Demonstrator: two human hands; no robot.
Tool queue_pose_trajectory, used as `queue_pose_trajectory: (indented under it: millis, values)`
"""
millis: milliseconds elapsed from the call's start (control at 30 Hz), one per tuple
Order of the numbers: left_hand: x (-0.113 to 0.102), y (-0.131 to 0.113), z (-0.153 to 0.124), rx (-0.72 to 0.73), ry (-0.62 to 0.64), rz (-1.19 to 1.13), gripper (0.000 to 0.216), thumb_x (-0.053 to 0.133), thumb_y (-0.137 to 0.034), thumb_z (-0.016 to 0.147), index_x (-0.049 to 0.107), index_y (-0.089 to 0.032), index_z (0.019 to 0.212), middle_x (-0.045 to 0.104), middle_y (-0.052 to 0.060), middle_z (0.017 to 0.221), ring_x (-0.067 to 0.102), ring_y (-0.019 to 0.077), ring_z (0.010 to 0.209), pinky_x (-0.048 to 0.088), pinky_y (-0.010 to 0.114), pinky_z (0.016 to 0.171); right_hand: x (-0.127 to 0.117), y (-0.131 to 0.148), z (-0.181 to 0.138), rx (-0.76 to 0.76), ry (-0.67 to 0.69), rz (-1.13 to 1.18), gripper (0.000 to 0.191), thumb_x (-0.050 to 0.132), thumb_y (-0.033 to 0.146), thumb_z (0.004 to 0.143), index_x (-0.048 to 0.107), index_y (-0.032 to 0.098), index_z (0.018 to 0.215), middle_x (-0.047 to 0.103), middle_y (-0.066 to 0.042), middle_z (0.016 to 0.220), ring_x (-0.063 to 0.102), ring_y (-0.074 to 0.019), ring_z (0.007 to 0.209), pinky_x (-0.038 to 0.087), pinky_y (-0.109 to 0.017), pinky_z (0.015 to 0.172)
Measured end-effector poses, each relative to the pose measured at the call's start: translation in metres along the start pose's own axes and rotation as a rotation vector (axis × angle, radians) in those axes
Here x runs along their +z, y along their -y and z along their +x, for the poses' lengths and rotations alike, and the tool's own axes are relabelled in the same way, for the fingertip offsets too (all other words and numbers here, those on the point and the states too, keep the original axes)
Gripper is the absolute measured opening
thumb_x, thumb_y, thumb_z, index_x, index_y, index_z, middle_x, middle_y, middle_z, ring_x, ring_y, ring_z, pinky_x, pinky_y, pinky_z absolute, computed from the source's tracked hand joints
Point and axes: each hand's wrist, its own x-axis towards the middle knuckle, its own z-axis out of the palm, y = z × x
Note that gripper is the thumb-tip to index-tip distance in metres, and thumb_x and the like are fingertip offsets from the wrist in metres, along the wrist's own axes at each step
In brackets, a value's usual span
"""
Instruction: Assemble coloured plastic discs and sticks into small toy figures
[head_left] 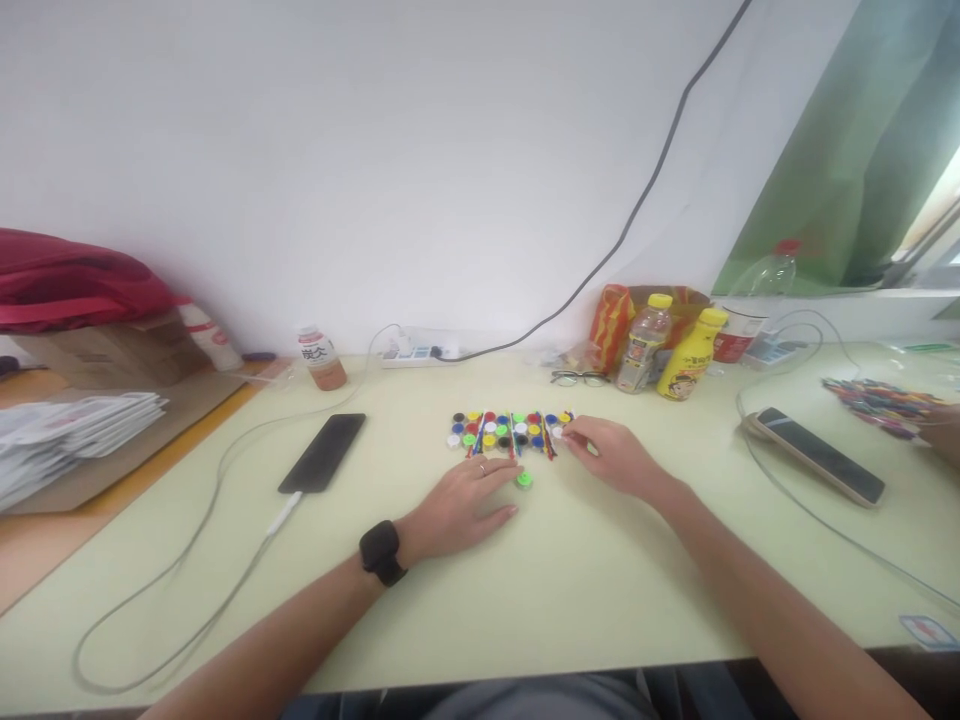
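Observation:
Several coloured bottle caps (504,428) lie in rows on the pale table (570,590), split by thin coloured sticks (514,435). My right hand (611,455) pinches a white cap (557,432) at the right end of the rows. Flat on the table just in front of the rows rests my left hand (469,500), fingers stretched out, a ring on one finger and a black watch (382,552) on the wrist. A loose green cap (523,480) lies at its fingertips.
A black phone (324,452) on a white cable lies to the left, another phone (819,455) to the right. Bottles (694,355), a snack bag, glasses (579,378) and a power strip (416,350) line the wall. Coloured sticks (881,395) are heaped far right.

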Motion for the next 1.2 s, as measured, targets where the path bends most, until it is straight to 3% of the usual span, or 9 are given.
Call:
queue_pose_trajectory:
  millis: [233, 567, 867, 1067, 1200]
  values:
    - [0.008, -0.011, 0.015, 0.007, 0.055, 0.128, 0.046, 0.053, -0.030, 0.102, 0.051, -0.019, 0.147, 0.068, 0.015, 0.132, 0.066, 0.0313, 0.115, 0.054, 0.050, 0.100, -0.015, -0.028, -0.001, 0.169, 0.083, -0.099, 0.018, 0.052, 0.024, 0.094, 0.070, 0.025, 0.087, 0.076, -0.004, 0.090, 0.066, -0.0214, 0.078, 0.043, -0.032, 0.069]
    - [0.010, 0.000, 0.010, -0.050, 0.002, -0.162, 0.033, 0.059, -0.034, 0.102, 0.065, -0.028, 0.133, 0.068, 0.007, 0.130, 0.063, 0.0254, 0.120, 0.053, 0.039, 0.105, -0.018, -0.028, -0.002, 0.202, 0.130, -0.109, 0.020, 0.053, 0.022, 0.092, 0.073, 0.024, 0.090, 0.077, -0.005, 0.092, 0.065, -0.0208, 0.080, 0.042, -0.030, 0.069]
    - [0.010, 0.000, 0.013, -0.018, -0.021, -0.222, 0.028, 0.058, -0.033, 0.103, 0.071, -0.028, 0.127, 0.071, 0.007, 0.121, 0.066, 0.0238, 0.112, 0.054, 0.037, 0.100, -0.021, -0.023, -0.002, 0.256, 0.160, -0.180, 0.021, 0.054, 0.023, 0.092, 0.075, 0.024, 0.097, 0.074, -0.004, 0.085, 0.064, -0.0205, 0.077, 0.039, -0.029, 0.068]
    - [0.011, 0.001, 0.014, -0.020, -0.041, -0.251, 0.023, 0.060, -0.033, 0.102, 0.073, -0.026, 0.120, 0.073, 0.007, 0.116, 0.067, 0.0229, 0.109, 0.055, 0.035, 0.096, -0.021, -0.029, -0.003, 0.235, 0.158, -0.167, 0.023, 0.053, 0.020, 0.091, 0.075, 0.024, 0.097, 0.078, -0.005, 0.100, 0.067, -0.0215, 0.088, 0.042, -0.029, 0.072]
    - [0.012, 0.001, 0.014, -0.041, -0.039, -0.282, 0.021, 0.061, -0.032, 0.102, 0.073, -0.026, 0.118, 0.073, 0.006, 0.115, 0.067, 0.0218, 0.109, 0.056, 0.033, 0.093, -0.016, -0.032, -0.004, 0.222, 0.160, -0.180, 0.020, 0.054, 0.019, 0.091, 0.074, 0.025, 0.092, 0.078, -0.004, 0.099, 0.068, -0.0217, 0.089, 0.042, -0.029, 0.073]
